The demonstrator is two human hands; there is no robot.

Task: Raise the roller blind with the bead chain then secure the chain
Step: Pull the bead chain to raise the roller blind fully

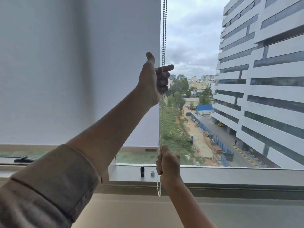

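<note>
Our left hand (153,79) is raised high, its fingers (162,81) curled around the bead chain (164,30), with the index finger and thumb sticking out. Our right hand (168,163) sits low, fist closed tight on the same chain just above its hanging loop. The chain runs beside the right edge of the roller blind (79,66), which covers most of the window. A small black cylinder (142,171) stands on the sill (230,174).

Open glass right of the bead chain (164,30); roller blind (79,63) crowds its left.
</note>
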